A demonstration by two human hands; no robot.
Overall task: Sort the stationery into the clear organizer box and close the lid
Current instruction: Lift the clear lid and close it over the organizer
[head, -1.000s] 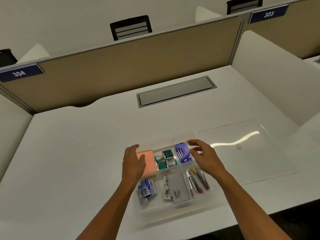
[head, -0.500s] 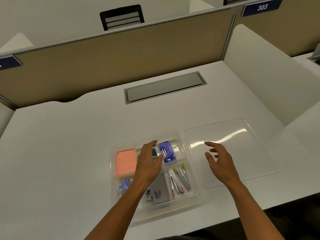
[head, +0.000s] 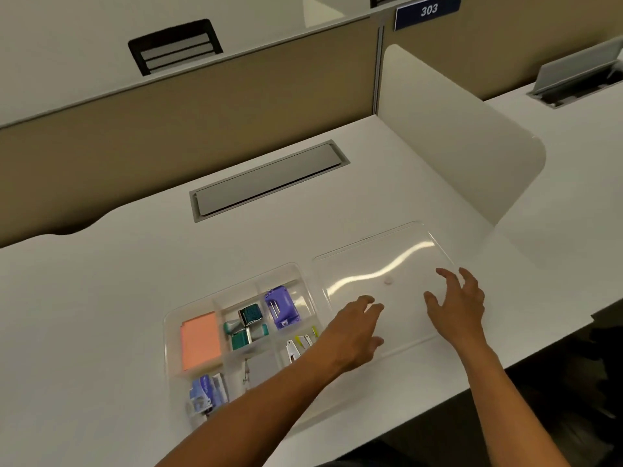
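While the organizer box [head: 175,318] lies open, both hands hover over its lid [head: 381,251].

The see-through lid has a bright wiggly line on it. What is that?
Head view: the wavy white streak on the clear lid is glare from a light above; the plastic is shiny. The partition edges also curve, from the wide-angle lens.
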